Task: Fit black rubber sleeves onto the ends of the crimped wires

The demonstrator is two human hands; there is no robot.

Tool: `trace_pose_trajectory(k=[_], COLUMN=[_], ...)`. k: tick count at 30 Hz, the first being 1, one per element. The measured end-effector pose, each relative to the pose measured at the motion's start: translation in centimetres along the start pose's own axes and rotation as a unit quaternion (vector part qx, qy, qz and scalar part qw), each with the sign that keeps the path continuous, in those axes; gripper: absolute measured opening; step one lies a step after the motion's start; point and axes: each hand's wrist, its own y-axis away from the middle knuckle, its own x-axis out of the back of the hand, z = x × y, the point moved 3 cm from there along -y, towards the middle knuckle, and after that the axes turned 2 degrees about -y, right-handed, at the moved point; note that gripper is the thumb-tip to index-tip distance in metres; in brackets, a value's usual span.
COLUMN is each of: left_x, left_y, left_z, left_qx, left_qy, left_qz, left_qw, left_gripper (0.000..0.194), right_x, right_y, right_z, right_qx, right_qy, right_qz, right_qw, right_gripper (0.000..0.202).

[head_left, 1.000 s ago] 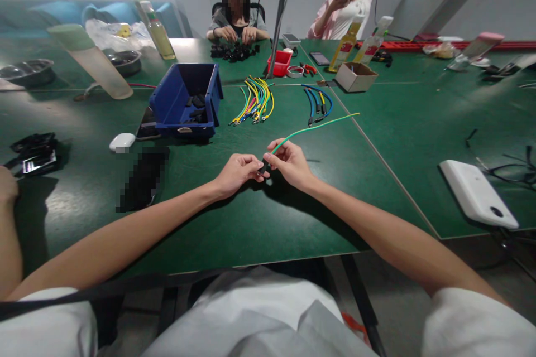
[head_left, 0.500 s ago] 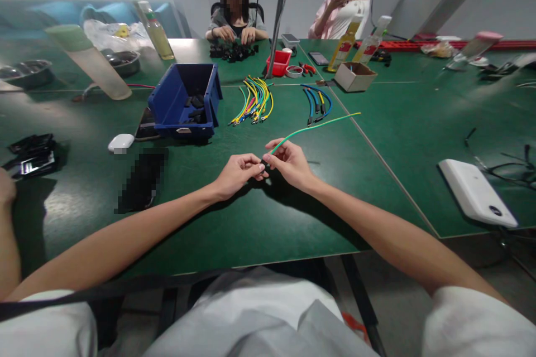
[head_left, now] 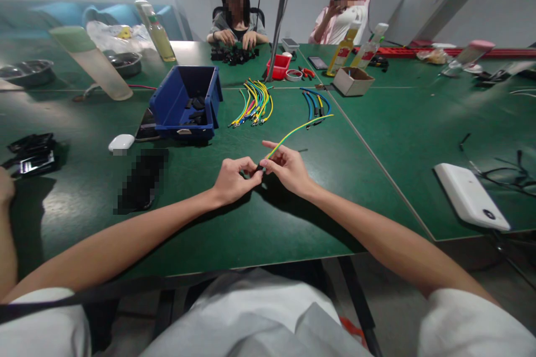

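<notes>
A green-and-yellow wire (head_left: 293,133) runs up and to the right from my fingers, its far end over the blue wires. My right hand (head_left: 292,174) pinches it near its lower end between thumb and fingers, with the index finger stretched forward. At that end sits a small black sleeve-like piece (head_left: 259,167), which my left hand (head_left: 234,181) pinches between thumb and forefinger. Whether the wire goes through the black piece is hidden by my fingertips. Ahead lie a bundle of yellow and green wires (head_left: 260,101) with metal lugs and a few blue wires (head_left: 310,103) with black ends.
A blue bin (head_left: 167,114) holding black pieces stands at left. Around it are a white case (head_left: 121,143) and a dark blurred object (head_left: 142,178). A white device (head_left: 469,195) lies at right. A small cardboard box (head_left: 352,83) and red container (head_left: 280,68) stand farther back. Two people sit opposite.
The wire has turned in my fingers, showing yellow along its length, and its free end has swung left. Both hands have shifted slightly; my right index finger is now straighter.
</notes>
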Motion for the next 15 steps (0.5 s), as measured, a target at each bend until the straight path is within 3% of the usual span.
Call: trace_pose_trajectory(k=[7,15], left_x=[0.4,0.1], left_y=[0.1,0.6], left_z=[0.2,0.6], left_qx=[-0.151,-0.252], left_qy=[-0.169,-0.386], left_qz=[0.054,0.048], left_qw=[0.972,0.886], left_gripper=[0.017,0.027], right_x=[-0.2,-0.8], right_y=[0.5,1.1], right_z=[-0.3,0.7], right_qx=[0.001,-0.004], right_qy=[0.045,0.037], right_qz=[0.026,0.005], right_qw=[0.999,0.999], right_gripper=[0.068,0.088])
